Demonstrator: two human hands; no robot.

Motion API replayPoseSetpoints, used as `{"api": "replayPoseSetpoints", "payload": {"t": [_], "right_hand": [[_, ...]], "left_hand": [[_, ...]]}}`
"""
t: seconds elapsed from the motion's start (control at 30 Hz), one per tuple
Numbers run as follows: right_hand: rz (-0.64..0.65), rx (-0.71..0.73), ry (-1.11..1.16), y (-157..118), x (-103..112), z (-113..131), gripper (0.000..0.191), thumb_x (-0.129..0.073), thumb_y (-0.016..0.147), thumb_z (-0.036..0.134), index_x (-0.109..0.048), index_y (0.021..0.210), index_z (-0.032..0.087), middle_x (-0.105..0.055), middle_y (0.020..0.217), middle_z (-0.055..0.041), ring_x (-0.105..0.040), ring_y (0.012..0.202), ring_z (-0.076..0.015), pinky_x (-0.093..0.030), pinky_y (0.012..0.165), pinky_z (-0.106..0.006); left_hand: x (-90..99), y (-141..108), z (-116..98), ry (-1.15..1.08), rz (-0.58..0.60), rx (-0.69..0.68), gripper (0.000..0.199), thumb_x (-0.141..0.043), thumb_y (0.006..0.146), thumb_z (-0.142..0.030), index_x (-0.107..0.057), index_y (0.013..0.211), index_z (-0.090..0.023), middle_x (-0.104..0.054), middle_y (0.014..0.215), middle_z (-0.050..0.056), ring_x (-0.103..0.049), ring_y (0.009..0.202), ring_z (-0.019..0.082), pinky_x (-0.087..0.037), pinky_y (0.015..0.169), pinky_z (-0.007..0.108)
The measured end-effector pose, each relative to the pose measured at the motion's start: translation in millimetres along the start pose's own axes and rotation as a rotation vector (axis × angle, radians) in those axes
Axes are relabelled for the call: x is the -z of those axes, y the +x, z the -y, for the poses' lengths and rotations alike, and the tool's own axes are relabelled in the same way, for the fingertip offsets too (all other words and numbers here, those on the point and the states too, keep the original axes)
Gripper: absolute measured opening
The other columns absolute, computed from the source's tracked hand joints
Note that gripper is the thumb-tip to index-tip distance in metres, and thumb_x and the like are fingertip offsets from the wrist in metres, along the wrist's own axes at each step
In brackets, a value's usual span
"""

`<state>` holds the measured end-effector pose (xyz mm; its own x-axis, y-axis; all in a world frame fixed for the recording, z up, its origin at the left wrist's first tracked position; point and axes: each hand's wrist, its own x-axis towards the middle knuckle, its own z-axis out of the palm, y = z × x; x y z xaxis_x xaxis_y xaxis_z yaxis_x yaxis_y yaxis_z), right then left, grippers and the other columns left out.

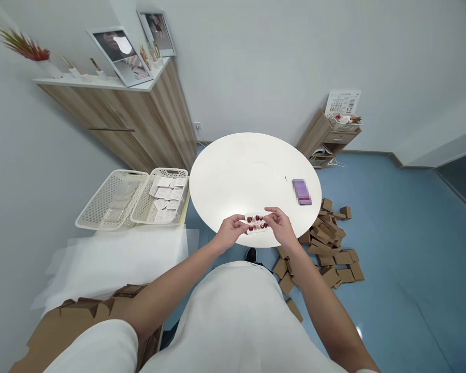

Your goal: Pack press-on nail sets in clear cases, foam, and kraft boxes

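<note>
A small card of press-on nails, with two rows of dark red and pale gold nails, is held above the near edge of the round white table. My left hand pinches the card's left end between thumb and fingers. At its right end, my right hand grips the card, thumb at the edge and index finger stretched above it. Parts of the card's ends are hidden by my fingertips.
A blurred purple object and a tiny dark item lie on the table's right side. To the left stand a basket of white cards and a basket of clear packs. Cardboard boxes cover the floor at right.
</note>
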<state>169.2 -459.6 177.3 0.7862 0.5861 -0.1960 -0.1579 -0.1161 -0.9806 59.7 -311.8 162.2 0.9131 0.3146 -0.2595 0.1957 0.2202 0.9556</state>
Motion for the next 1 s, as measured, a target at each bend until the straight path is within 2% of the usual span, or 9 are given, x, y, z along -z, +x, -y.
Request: {"api": "replayPoseSetpoints", "payload": {"t": [0.13,0.27,0.47,0.57,0.7,0.8,0.9,1.0], "right_hand": [[0.009,-0.002,0.028,14,24,-3,0.031,-0.058,0.071,0.038,-0.054,0.098,0.022,-0.046,0.060,0.0060,-0.049,0.059,-0.0112,-0.040,0.061,-0.027],[0.047,-0.074,0.096,32,42,-6,0.029,-0.058,0.070,0.036,-0.055,0.095,0.023,-0.045,0.059,0.0065,-0.049,0.058,-0.0107,-0.042,0.063,-0.028],[0.144,-0.237,0.172,60,62,-12,0.025,-0.057,0.067,0.032,-0.056,0.090,0.022,-0.056,0.069,0.0027,-0.054,0.063,-0.0120,-0.045,0.066,-0.030],[0.208,-0.304,0.198,74,63,-23,0.020,-0.057,0.068,0.032,-0.057,0.085,0.022,-0.059,0.076,0.0008,-0.056,0.063,-0.0120,-0.046,0.067,-0.030],[0.198,-0.331,0.107,87,44,-53,0.028,-0.057,0.068,0.035,-0.056,0.092,0.022,-0.056,0.069,0.0025,-0.057,0.062,-0.0126,-0.047,0.066,-0.031],[0.206,-0.322,0.006,90,18,-75,0.030,-0.053,0.071,0.038,-0.054,0.097,0.023,-0.054,0.069,0.0030,-0.057,0.063,-0.0132,-0.048,0.066,-0.032],[0.276,-0.293,-0.106,94,-9,-88,0.031,-0.050,0.074,0.038,-0.054,0.101,0.023,-0.055,0.078,0.0009,-0.057,0.066,-0.0132,-0.047,0.064,-0.031],[0.386,-0.208,-0.232,103,-37,-96,0.041,-0.055,0.071,0.032,-0.050,0.111,0.024,-0.054,0.093,-0.0019,-0.057,0.074,-0.0139,-0.046,0.068,-0.031]], "left_hand": [[-17.3,22,2,0.022,0.006,-0.041,0.051,-0.064,0.069,-0.030,-0.046,0.115,-0.016,-0.062,0.066,-0.001,-0.058,0.066,0.012,-0.044,0.072,0.028],[-27.7,42,3,0.078,-0.008,-0.082,0.061,-0.063,0.071,-0.029,-0.038,0.125,-0.017,-0.061,0.068,-0.001,-0.057,0.066,0.011,-0.043,0.068,0.026],[-38.9,64,6,0.117,-0.053,-0.054,0.059,-0.059,0.073,-0.030,-0.037,0.126,-0.017,-0.061,0.072,0.001,-0.056,0.069,0.012,-0.043,0.069,0.026],[-37.8,70,14,0.132,-0.089,-0.019,0.054,-0.056,0.076,-0.031,-0.039,0.125,-0.018,-0.060,0.077,0.002,-0.057,0.073,0.012,-0.044,0.071,0.026],[-22.5,68,32,0.228,-0.192,0.047,0.046,-0.051,0.079,-0.032,-0.045,0.121,-0.017,-0.058,0.086,0.004,-0.055,0.075,0.011,-0.044,0.072,0.026],[-2.5,58,45,0.364,-0.200,0.125,0.051,-0.058,0.074,-0.032,-0.047,0.122,-0.018,-0.056,0.097,0.006,-0.054,0.074,0.011,-0.045,0.071,0.027],[23.5,50,56,0.527,-0.219,0.141,0.059,-0.063,0.070,-0.029,-0.044,0.125,-0.021,-0.056,0.101,0.006,-0.054,0.074,0.013,-0.046,0.073,0.029],[56.0,47,68,0.617,-0.285,0.147,0.059,-0.061,0.071,-0.027,-0.041,0.127,-0.021,-0.056,0.102,0.005,-0.053,0.073,0.013,-0.045,0.075,0.031]]}}
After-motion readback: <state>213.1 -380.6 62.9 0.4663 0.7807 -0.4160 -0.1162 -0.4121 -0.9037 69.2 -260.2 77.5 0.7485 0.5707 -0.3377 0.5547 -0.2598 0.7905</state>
